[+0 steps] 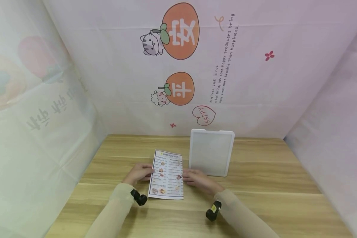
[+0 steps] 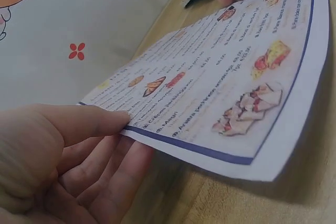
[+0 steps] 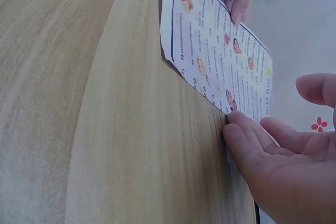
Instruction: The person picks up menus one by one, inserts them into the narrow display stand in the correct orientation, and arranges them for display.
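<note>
A printed paper menu headed "DIM SUM INN" (image 1: 167,175) is between my two hands above the wooden table, with small food pictures and a dark blue border. My left hand (image 1: 138,173) pinches its left edge, thumb (image 2: 100,120) on top and fingers beneath. On the opposite edge, the fingertips (image 3: 234,124) of my right hand (image 1: 200,180) touch the paper. Those fingers are fairly straight, and the right thumb (image 3: 313,88) stands apart from the sheet. Just beyond the right hand is a white-framed, pale grey panel (image 1: 211,153).
The wood-grain table (image 1: 270,185) ends at a back wall of printed cloth (image 1: 131,82) with orange fruit drawings and lettering. More cloth hangs on the left (image 1: 26,148) and right (image 1: 339,132). The panel's top reaches past the table's back edge in the head view.
</note>
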A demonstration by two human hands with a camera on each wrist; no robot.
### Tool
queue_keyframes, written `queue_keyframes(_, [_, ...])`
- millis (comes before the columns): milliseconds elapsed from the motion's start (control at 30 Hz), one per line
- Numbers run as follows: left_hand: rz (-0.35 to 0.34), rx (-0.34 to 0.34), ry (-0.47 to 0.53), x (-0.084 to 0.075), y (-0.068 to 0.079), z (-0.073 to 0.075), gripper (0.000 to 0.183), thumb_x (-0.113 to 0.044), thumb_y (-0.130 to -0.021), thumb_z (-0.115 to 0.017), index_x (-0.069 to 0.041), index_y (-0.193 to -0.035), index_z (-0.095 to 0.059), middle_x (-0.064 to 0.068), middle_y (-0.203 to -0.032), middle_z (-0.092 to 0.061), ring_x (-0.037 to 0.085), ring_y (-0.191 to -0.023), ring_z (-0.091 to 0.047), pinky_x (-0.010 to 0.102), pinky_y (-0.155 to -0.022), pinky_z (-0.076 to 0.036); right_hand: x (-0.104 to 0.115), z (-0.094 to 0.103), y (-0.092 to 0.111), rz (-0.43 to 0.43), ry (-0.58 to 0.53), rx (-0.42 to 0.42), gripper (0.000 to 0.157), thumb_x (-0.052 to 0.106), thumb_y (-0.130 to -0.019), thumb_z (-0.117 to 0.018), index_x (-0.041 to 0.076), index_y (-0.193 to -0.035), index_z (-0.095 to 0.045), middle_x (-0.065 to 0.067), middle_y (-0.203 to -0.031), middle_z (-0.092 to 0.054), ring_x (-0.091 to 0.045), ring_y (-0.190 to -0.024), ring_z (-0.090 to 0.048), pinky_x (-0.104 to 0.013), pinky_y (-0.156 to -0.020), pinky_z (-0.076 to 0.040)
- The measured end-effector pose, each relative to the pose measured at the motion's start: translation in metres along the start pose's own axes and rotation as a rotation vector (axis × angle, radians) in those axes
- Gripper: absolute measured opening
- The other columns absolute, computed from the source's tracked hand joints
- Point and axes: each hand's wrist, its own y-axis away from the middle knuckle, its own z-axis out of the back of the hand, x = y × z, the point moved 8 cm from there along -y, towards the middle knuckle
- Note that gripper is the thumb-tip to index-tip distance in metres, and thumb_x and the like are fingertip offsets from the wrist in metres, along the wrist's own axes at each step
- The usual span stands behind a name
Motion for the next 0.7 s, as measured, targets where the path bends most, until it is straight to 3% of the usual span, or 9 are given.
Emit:
queue_keyframes(367, [0.007,0.019,0.033,0.0,0.0,0.006,0.04,-0.008,-0.094,-0.069,0.01,-0.129,-0.059,0.018,-0.108,-0.069,0.024,-0.092,-0.069,0.033,-0.081,-0.059,-0.003,0.005,0.0,-0.021,0.014,-0.046,0.053,0.019,-0.108,-0.045,-0.016,-0.145,-0.034,-0.031,-0.147,-0.042,-0.041,-0.135,-0.044,-0.048,-0.113,-0.036])
queue_keyframes(700, [0.038,-0.011,0.079,-0.004,0.004,0.012,0.041,-0.01,-0.095,-0.069,0.008,-0.13,-0.059,0.016,-0.107,-0.069,0.018,-0.087,-0.069,0.03,-0.078,-0.059,-0.002,0.003,-0.004,-0.035,0.02,-0.081,0.053,0.019,-0.106,-0.049,-0.014,-0.145,-0.037,-0.027,-0.139,-0.052,-0.039,-0.127,-0.053,-0.048,-0.108,-0.042])
